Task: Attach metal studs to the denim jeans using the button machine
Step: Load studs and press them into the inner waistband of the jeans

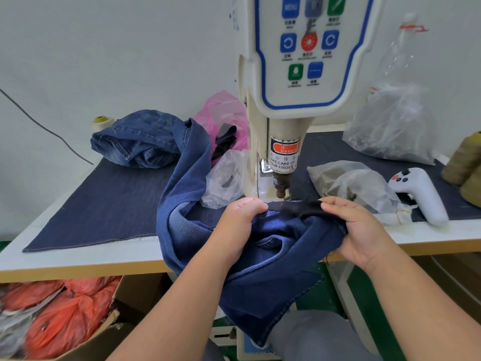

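Observation:
The white button machine point(307, 61) stands at the middle of the table, its metal punch head point(281, 185) pointing down. Dark blue denim jeans point(273, 246) hang over the table's front edge onto my lap. A dark edge of the jeans point(294, 206) lies flat under the punch, with a red laser dot on it. My left hand point(239, 225) grips the fabric left of the punch. My right hand point(359, 230) pinches the fabric on the right. No loose stud is visible.
A second pair of jeans point(138, 142) is bunched at the back left beside a thread cone point(101, 123). Clear plastic bags point(356, 183) and a white handheld controller point(419, 194) lie to the right. A box of orange bags point(65, 313) sits under the table.

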The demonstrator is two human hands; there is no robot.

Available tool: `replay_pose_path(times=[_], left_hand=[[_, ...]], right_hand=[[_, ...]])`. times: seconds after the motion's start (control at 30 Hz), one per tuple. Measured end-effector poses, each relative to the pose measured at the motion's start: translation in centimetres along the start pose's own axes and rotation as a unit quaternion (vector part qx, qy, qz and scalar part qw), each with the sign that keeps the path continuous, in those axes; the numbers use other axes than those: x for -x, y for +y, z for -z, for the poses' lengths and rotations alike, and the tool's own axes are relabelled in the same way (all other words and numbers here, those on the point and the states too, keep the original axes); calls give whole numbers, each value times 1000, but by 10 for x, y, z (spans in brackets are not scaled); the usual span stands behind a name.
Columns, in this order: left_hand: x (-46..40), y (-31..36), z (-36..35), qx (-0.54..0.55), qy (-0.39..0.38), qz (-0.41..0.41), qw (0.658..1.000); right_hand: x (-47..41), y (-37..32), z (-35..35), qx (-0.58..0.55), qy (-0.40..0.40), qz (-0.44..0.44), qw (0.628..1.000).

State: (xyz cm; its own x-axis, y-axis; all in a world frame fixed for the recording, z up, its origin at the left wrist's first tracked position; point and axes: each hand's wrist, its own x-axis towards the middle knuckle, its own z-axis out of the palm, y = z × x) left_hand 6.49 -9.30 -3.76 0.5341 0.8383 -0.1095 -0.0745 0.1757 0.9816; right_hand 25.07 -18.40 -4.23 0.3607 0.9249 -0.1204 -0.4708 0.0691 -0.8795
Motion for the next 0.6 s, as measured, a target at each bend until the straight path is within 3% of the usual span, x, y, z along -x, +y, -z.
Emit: replay_pose_path(times=[0.6], left_hand=[[2,2,3,-24,2,-13,1000]], right_hand=[[2,-1,-2,3,5,-8,1000]])
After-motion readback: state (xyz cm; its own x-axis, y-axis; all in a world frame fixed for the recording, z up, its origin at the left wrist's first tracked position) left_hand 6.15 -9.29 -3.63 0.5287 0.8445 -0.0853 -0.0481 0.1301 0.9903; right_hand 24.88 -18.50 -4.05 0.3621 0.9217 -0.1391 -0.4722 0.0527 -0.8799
